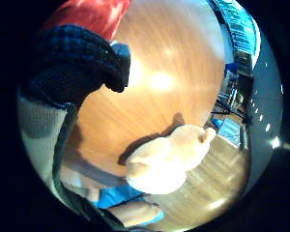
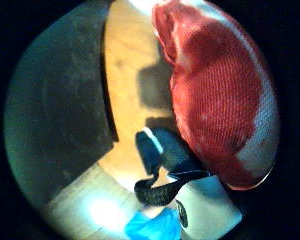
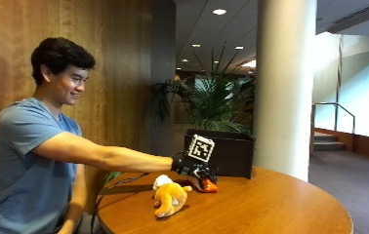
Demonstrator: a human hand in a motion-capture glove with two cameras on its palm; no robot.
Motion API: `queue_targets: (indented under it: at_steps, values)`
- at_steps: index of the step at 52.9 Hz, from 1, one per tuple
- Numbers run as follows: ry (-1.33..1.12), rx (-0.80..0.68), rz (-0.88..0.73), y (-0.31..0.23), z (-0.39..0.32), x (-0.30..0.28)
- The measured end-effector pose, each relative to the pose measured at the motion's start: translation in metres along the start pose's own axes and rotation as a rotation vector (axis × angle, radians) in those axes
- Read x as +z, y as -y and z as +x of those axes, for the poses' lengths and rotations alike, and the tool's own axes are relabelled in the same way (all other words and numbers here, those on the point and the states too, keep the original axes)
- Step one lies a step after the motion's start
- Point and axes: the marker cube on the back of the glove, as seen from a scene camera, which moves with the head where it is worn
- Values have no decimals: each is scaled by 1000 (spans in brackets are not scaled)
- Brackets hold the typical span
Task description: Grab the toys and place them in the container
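Note:
In the outside view my gloved right hand (image 3: 193, 169) reaches across the round wooden table (image 3: 276, 209) and grips a red toy (image 3: 208, 185) low over the tabletop, just in front of the dark container (image 3: 229, 155). The thumb side palm view shows the red mesh toy (image 2: 220, 95) close against the palm, with the container's dark wall (image 2: 60, 110) beside it. A yellow and white plush toy (image 3: 170, 196) lies on the table nearer the person. It also shows in the little finger side palm view as the plush toy (image 1: 169, 154), beside a curled gloved finger (image 1: 77, 63).
A white pillar (image 3: 285, 87) and a potted palm (image 3: 214, 105) stand behind the table. A wood-panelled wall (image 3: 113, 73) runs along the person's side. A cable (image 3: 123, 185) trails over the table edge near the person.

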Motion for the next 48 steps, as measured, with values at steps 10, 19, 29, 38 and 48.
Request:
queue_targets:
  at_steps: [10,19,29,38,48]
  values:
    - [17,66,121,4,6,-7]
    - [142,142,178,-1,12,-40]
    - [9,48,280,-31,36,-110]
    - [83,94,344,-57,25,-185]
    - [190,149,461,-83,11,-273]
